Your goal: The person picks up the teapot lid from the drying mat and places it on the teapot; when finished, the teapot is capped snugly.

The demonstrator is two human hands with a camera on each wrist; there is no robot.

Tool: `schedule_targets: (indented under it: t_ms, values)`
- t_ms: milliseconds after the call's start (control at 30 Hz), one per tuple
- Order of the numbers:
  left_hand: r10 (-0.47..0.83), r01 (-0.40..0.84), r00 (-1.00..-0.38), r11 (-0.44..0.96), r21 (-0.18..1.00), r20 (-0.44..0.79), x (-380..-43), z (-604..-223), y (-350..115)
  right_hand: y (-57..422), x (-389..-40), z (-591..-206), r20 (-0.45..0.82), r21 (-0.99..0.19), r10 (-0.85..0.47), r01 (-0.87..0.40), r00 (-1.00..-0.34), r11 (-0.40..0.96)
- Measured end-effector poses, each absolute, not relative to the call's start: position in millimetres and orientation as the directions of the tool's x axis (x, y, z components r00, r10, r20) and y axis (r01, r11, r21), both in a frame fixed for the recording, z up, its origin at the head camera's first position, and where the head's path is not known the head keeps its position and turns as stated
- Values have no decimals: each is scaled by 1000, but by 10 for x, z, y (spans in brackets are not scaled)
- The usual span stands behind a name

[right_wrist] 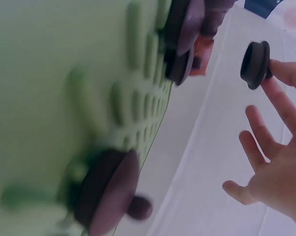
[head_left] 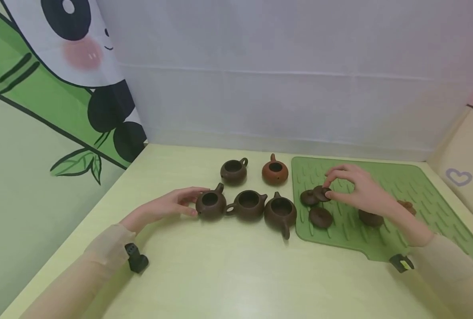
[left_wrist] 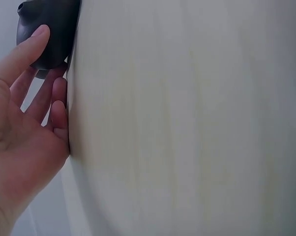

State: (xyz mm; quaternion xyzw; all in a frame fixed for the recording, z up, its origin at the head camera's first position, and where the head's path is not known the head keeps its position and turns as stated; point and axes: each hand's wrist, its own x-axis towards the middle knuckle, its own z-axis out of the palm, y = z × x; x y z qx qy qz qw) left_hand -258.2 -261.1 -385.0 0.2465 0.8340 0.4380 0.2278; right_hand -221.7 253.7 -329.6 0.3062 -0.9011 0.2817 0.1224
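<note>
My left hand [head_left: 172,204] holds a small dark brown teapot [head_left: 210,204] by its side, at the left end of the front row. In the left wrist view the thumb [left_wrist: 32,46] lies on its dark body and the other fingers curl in below. Over the green mat, my right hand [head_left: 360,188] pinches a round dark teapot lid [head_left: 322,193] between thumb and index finger. The right wrist view shows that lid [right_wrist: 256,64] tilted, its remaining fingers spread. Two more lids, one beside it [head_left: 309,198] and one nearer me [head_left: 320,218], lie on the mat.
Two dark teapots [head_left: 249,205] [head_left: 280,212] continue the front row. Behind stand another dark teapot [head_left: 234,172] and a reddish-brown one [head_left: 275,172], all lidless. On the ridged green mat [head_left: 432,181], a dark rounded object [head_left: 370,218] and a brown piece [head_left: 407,206] are partly hidden by my right arm.
</note>
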Motion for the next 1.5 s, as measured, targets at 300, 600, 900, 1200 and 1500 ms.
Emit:
schedule_targets:
  t_ms: [300,600,900,1200,1500]
  values:
    - [631,255,-762,501,827,-147,-2648,-3867,-2612,2045,-2251,-3239,436,-575,-353,-558,-828,598]
    - [656,397,-748,563,724,-101,-2689,-3798,-2586,1614,-2271,-3190,440,-654,-341,-556,-831,513]
    - [639,362,-760,565,741,-116,-2675,-3783,-2577,1120,-2267,-3194,412,-700,-372,-551,-831,455]
    - [619,299,-772,554,777,-143,-2641,-3773,-2592,735,-2300,-3263,382,-738,-370,-520,-847,430]
    - [606,263,-777,557,788,-170,-2623,-3759,-2597,420,-2313,-3309,404,-748,-379,-539,-832,387]
